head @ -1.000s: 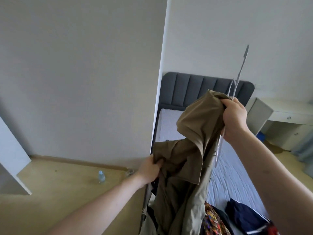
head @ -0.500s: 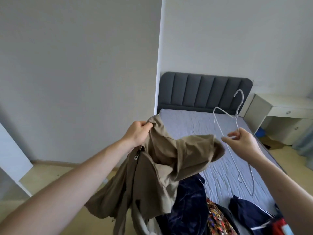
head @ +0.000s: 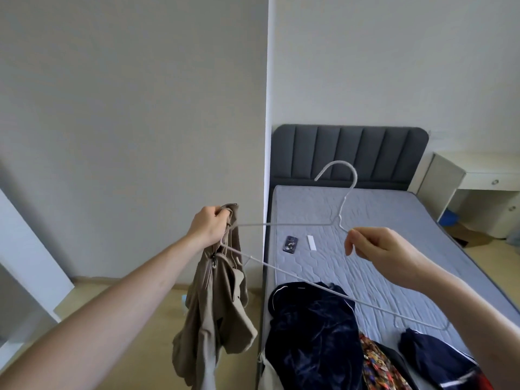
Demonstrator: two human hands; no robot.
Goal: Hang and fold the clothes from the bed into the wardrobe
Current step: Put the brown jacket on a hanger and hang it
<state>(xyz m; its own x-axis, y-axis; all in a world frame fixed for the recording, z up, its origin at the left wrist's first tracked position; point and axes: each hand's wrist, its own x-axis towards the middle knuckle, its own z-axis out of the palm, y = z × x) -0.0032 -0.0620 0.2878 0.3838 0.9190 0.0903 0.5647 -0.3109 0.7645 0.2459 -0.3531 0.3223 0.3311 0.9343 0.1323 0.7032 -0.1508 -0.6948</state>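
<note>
My left hand (head: 209,226) grips the collar of a khaki jacket (head: 216,299), which hangs limp beside the bed over the floor. A white wire hanger (head: 339,209) spans between my hands, hook upward, its left end at the jacket's collar by my left hand. My right hand (head: 377,251) pinches the hanger's right shoulder wire below the hook. On the near end of the grey mattress (head: 380,220) lie a dark navy velvet garment (head: 312,333), a colourful patterned garment (head: 377,364) and a navy garment with white stripes (head: 433,356).
A phone (head: 290,244) and a small white strip (head: 311,242) lie on the mattress. The dark padded headboard (head: 349,153) stands at the far end. A white desk (head: 475,178) is at right. A white wall corner (head: 266,136) sits left of the bed.
My left hand has swung the jacket out to the left, so it hangs straight down. The hanger has turned flat-on and its left end has reached the collar; my right hand holds it higher.
</note>
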